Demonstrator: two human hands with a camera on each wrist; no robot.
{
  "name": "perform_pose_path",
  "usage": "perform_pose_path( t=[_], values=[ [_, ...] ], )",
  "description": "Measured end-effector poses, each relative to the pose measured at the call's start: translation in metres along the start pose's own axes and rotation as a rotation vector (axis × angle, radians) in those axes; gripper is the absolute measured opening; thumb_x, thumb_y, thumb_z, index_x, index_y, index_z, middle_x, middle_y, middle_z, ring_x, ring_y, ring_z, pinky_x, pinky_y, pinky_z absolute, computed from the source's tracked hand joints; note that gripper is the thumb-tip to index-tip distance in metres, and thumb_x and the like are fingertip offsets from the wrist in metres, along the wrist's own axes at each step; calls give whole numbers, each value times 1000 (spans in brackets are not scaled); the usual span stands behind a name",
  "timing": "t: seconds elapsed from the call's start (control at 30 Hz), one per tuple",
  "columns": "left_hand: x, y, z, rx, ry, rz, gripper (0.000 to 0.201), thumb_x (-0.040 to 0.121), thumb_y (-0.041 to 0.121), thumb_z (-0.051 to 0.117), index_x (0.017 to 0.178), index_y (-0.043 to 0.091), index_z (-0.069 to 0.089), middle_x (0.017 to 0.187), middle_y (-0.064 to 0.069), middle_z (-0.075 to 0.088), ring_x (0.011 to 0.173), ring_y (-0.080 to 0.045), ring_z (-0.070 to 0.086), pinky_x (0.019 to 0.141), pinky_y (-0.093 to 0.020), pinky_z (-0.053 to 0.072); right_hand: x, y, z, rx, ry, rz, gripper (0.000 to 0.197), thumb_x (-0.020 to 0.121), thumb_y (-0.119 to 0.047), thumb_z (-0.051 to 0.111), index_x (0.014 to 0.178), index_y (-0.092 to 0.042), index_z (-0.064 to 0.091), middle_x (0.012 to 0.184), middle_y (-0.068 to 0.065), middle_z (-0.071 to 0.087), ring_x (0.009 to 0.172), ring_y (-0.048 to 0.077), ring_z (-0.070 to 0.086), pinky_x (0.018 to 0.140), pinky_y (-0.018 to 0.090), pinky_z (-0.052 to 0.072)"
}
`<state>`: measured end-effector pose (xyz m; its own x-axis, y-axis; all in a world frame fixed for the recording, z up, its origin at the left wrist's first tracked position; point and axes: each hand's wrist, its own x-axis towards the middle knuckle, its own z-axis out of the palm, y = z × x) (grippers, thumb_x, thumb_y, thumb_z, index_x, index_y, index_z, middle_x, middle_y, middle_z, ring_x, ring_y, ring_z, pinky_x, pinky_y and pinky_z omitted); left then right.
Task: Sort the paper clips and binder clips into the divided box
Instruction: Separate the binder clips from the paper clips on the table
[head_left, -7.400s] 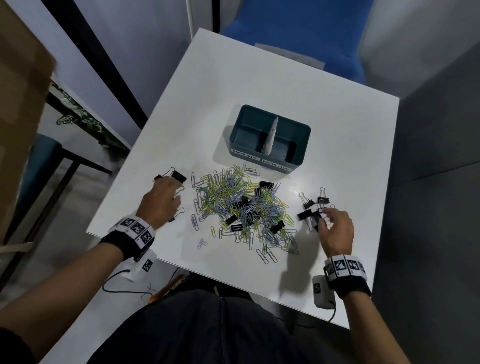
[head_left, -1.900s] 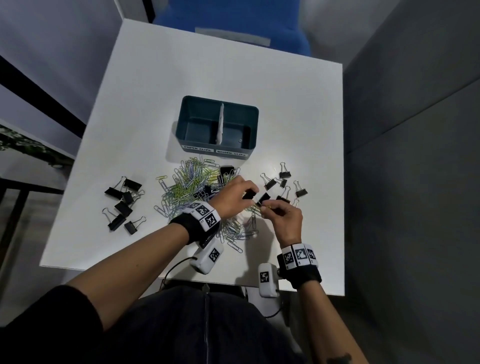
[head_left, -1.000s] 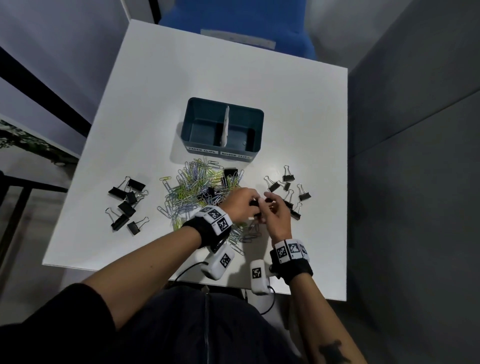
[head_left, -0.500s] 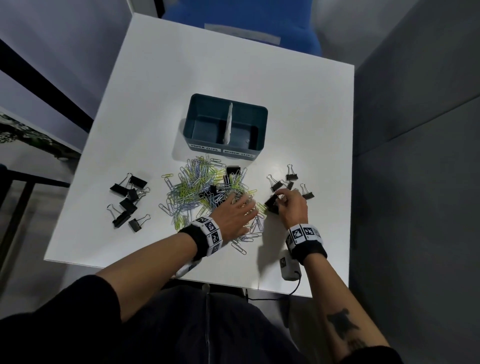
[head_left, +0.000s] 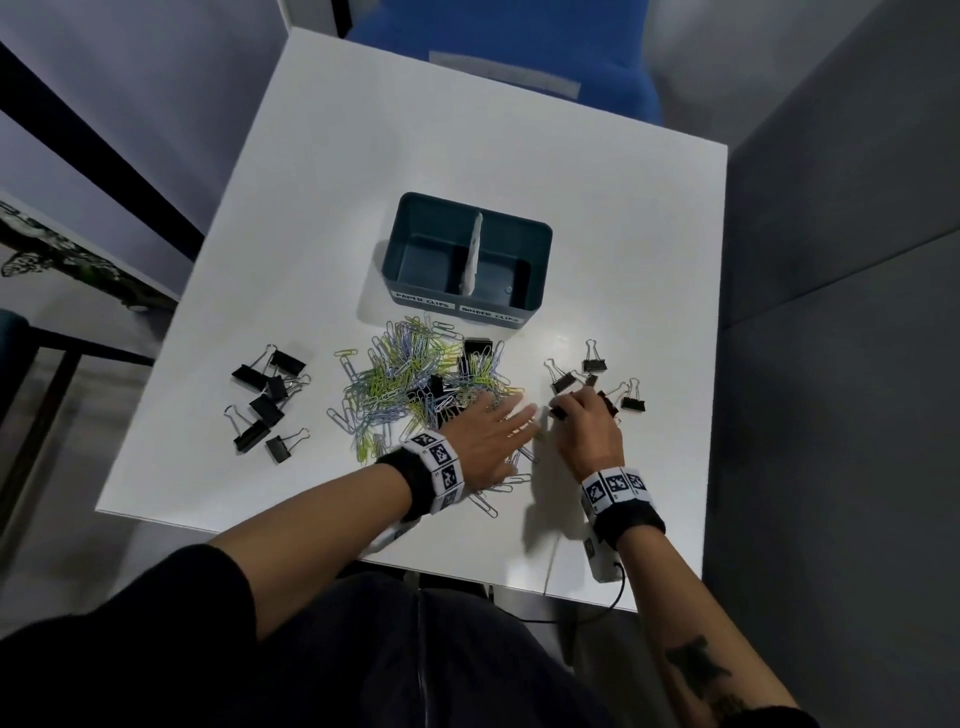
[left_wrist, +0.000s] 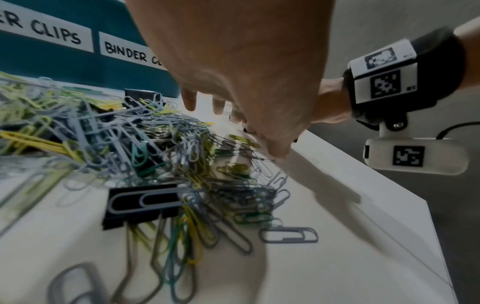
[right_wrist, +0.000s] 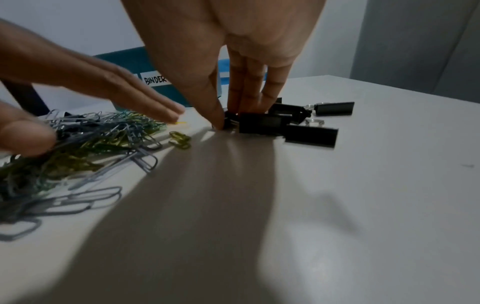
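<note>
left hand (head_left: 488, 436): fingers straight and spread, lying flat on the near right edge of the paper clips (head_left: 410, 384).
right hand (head_left: 587, 431): fingertips pinching a binder clip (right_wrist: 231, 122) down on the bench (head_left: 519, 156), by the right cluster.
divided box (head_left: 467, 312): far side, both halves look bare.
tip: hold the pile down, pull the clip clear so no wire trails along.
views: right wrist shows the pinch; head hides it under knuckles.
</note>
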<state>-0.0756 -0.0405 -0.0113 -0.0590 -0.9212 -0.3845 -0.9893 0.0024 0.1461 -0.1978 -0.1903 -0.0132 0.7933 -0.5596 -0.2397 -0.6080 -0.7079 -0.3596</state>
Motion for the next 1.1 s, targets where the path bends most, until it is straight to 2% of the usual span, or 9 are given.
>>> perform_pose_path(
  t=[0.2,0.33,0.43,0.5,0.57,0.67,0.8,0.97,1.1],
  values=[
    [-10,-1,7,24,-16,-9,72,97,54,35,150,9,15,159,-13,12,145,-33,11,115,-56,15,9,-9,-5,4,111,-67,25,73,0,70,98,-4,69,95,18,63,85,38,57,68,43,52],
    [-29,-15,4,15,93,-4,54,91,42,54,134,11,45,150,-15,32,139,-32,25,110,-53,29,33,-42,-4,-36,19,-210,32,75,-1,70,106,-5,66,108,20,63,93,37,60,73,44,56],
    [-47,-27,2,-40,184,-207,44,85,29,61,124,12,52,140,-14,44,127,-30,39,101,-46,38,55,-73,-4,-121,-101,-334,54,64,3,78,115,-7,63,122,19,60,103,38,60,74,44,57],
    [-57,-33,-1,-105,230,-378,53,80,31,59,129,11,47,135,-14,46,118,-29,44,95,-44,43,68,-91,-6,-173,-143,-407,65,66,3,75,127,-11,57,132,14,55,114,35,55,75,43,57],
    [-62,-38,-2,-166,255,-516,59,79,40,50,132,13,42,130,-12,48,110,-26,45,89,-42,44,79,-99,-3,-216,-195,-444,69,70,3,70,134,-17,51,139,11,48,124,33,46,83,44,54],
    [-63,-41,3,-251,190,-604,69,80,51,49,138,16,34,137,-12,41,119,-29,42,91,-46,44,87,-103,4,-258,-268,-412,61,78,-5,69,132,-24,52,142,9,43,130,32,38,91,49,52],
    [-55,-47,17,-459,159,-657,71,79,47,64,139,24,33,141,-9,32,125,-29,32,86,-42,53,81,-95,12,-182,-195,-335,48,78,-1,70,122,-14,57,131,11,49,116,30,51,84,44,57],
    [-50,-57,19,-607,236,-606,46,75,41,74,105,24,42,114,0,40,96,-16,44,77,-33,51,77,-82,12,14,-83,-154,41,74,0,72,108,-11,51,117,13,55,89,30,59,75,38,55],
    [-51,-58,14,-644,262,-566,35,81,35,71,92,23,40,95,5,49,83,-16,47,68,-30,43,71,-71,7,190,-49,18,27,75,-9,76,89,-9,53,89,7,61,80,28,60,67,34,51]
  ],
)
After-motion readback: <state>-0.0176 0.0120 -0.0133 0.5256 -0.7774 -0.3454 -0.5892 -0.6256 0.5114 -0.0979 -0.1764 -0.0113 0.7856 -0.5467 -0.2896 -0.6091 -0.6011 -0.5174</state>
